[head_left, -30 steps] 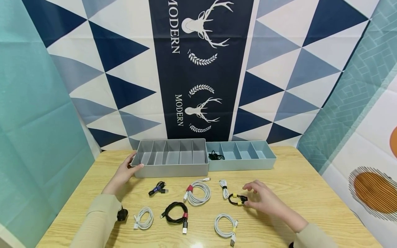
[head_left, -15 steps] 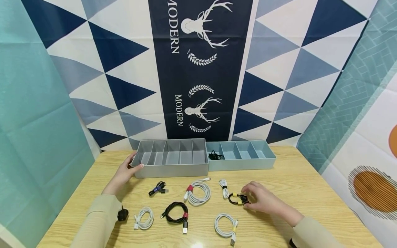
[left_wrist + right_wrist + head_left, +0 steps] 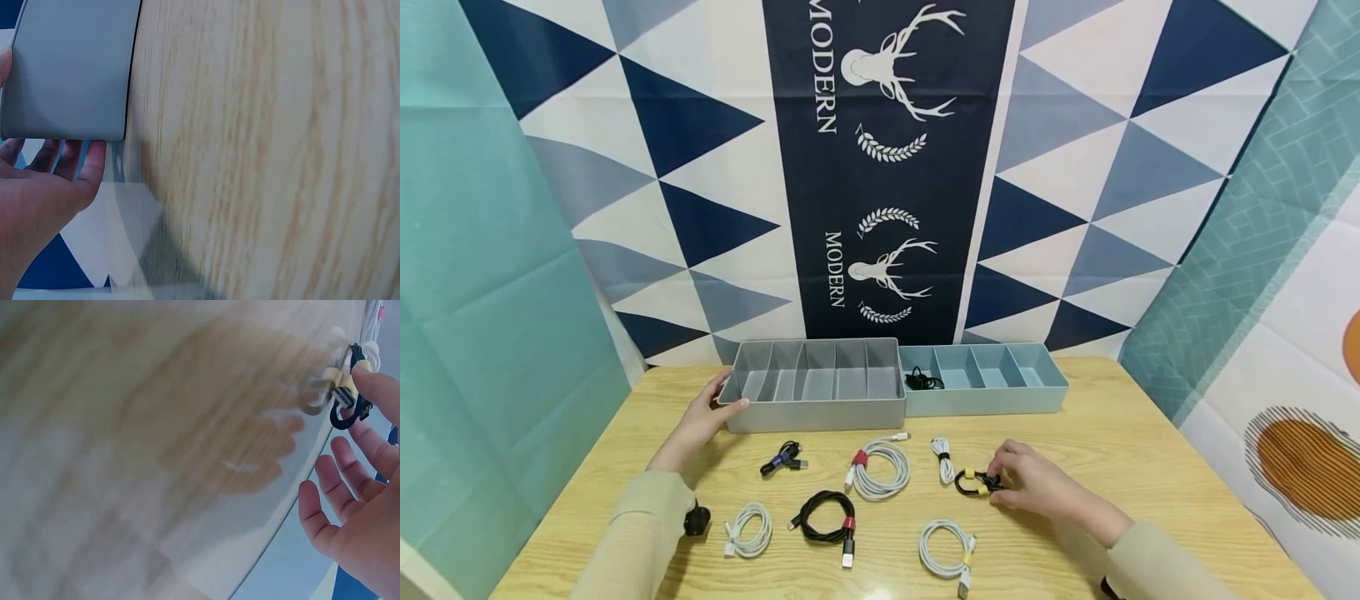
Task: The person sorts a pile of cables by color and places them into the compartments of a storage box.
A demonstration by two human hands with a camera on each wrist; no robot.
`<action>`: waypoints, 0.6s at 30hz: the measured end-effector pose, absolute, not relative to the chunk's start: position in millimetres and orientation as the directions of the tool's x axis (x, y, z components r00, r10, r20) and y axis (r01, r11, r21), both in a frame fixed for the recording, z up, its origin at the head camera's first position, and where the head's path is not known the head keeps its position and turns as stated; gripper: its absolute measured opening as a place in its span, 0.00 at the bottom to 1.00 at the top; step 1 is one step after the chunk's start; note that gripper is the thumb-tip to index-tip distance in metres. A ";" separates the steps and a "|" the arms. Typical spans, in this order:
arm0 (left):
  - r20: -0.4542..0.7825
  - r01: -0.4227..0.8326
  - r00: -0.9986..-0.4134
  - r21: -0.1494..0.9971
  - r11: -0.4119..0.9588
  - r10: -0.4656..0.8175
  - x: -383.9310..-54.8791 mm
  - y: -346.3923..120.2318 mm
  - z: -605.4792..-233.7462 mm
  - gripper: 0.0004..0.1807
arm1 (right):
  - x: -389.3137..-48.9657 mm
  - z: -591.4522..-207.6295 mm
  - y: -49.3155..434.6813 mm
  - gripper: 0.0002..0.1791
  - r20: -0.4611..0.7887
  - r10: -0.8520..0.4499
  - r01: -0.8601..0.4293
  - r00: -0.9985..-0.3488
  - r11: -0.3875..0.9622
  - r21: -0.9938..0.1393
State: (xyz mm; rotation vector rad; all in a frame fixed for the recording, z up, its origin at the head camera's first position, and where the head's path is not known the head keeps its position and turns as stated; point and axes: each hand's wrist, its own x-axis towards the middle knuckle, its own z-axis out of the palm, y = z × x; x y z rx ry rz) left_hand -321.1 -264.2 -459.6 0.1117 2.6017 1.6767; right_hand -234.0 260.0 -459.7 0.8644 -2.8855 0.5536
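Observation:
My left hand [image 3: 703, 419] grips the left end of a grey divided box [image 3: 816, 415], its thumb on the front rim and its fingers at the end wall; the left wrist view shows the fingers bent against the box [image 3: 72, 81]. On the right, my right hand [image 3: 1033, 483] pinches the end of a small coiled black cable [image 3: 961, 485] with yellow ties. In the right wrist view, thumb and index finger are at the black cable [image 3: 340, 419], beside its metal plug, while the other fingers are loosely bent. A white cable [image 3: 943, 461] with a black tie lies just left of it.
A light blue divided box [image 3: 985, 403] adjoins the grey one, with a black cable [image 3: 922, 380] in its left compartment. Several coiled cables lie on the wooden table [image 3: 662, 567], among them a white one with a red tie [image 3: 880, 471] and a black one [image 3: 824, 517].
My right thumb and fingers have drawn together on the black cable's end, and the hand has come slightly lower. My left hand has stayed on the grey box.

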 end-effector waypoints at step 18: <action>-0.001 0.024 -0.998 0.926 0.378 0.065 -324.7 -263.9 -460.9 0.46 | -241.9 -441.7 262.1 0.10 0.377 -0.544 -0.651 -0.750 0.708 -0.272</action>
